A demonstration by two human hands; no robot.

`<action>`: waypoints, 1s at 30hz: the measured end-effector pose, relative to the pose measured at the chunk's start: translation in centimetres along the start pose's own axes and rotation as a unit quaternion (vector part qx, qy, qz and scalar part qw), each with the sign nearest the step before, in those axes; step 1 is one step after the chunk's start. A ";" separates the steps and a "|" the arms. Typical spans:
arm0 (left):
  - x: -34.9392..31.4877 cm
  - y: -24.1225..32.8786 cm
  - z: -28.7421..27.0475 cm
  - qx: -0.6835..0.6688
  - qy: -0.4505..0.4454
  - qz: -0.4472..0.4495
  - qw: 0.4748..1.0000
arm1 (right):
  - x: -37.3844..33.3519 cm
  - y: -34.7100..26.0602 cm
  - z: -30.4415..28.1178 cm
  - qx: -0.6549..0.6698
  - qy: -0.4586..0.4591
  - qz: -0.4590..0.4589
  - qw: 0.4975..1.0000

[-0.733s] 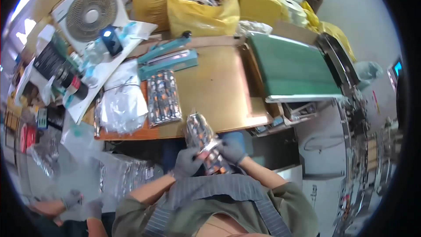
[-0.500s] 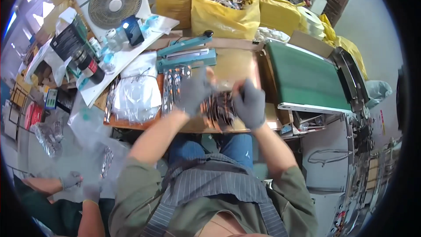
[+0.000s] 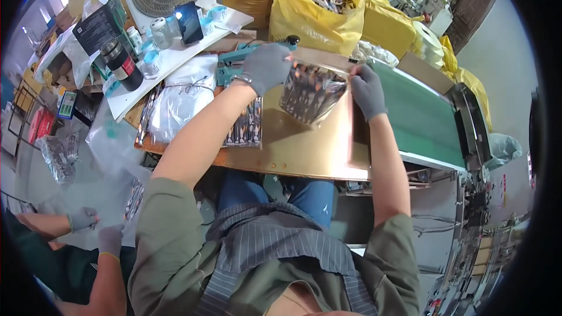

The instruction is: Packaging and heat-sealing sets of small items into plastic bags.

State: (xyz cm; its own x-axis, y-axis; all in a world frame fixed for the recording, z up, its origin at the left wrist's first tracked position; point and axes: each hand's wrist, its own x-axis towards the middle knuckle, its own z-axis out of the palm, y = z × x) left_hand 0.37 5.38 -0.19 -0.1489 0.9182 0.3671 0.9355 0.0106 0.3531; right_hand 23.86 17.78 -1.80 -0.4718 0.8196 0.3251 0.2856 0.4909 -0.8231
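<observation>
A clear plastic bag packed with several dark, orange-flecked slim pieces hangs tilted between my hands over the golden-brown tabletop. My left hand, in a grey glove, pinches its upper left corner. At the upper right corner the gloved fingers of my right hand are closed on the bag's edge. Partly hidden behind my left hand is a teal bag sealer with a black-knobbed lever. Below my left forearm lies a row of similar dark strips.
A stack of clear bags lies on the left. The white side shelf carries a fan, bottles and a phone. On the right is a green conveyor belt; behind the table stands a yellow sack. Another person's gloved hands work at lower left.
Both hands have moved away from me toward the table's back and spread apart. The filled bag came up with them from near the front edge and now hangs stretched between them.
</observation>
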 end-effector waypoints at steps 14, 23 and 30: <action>-3.1 4.8 -5.1 -0.364 0.163 0.011 0.917 | -2.4 -6.8 4.2 -0.146 -0.076 -0.308 0.937; -4.8 -7.6 5.6 -0.483 -0.091 -0.312 0.813 | 10.6 2.0 14.1 -0.271 -0.002 -0.164 0.948; -2.6 -13.0 10.6 -0.664 -0.001 -0.418 0.620 | 17.9 -3.8 18.2 -0.232 0.008 -0.125 0.965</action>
State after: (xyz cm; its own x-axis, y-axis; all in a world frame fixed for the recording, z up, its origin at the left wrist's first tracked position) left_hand -8.00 7.04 -14.87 -0.4027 0.8124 -0.4217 -0.5573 0.1479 0.8170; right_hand -0.85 25.17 -1.39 -0.5629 0.6609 0.4964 0.5088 0.7504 -0.4221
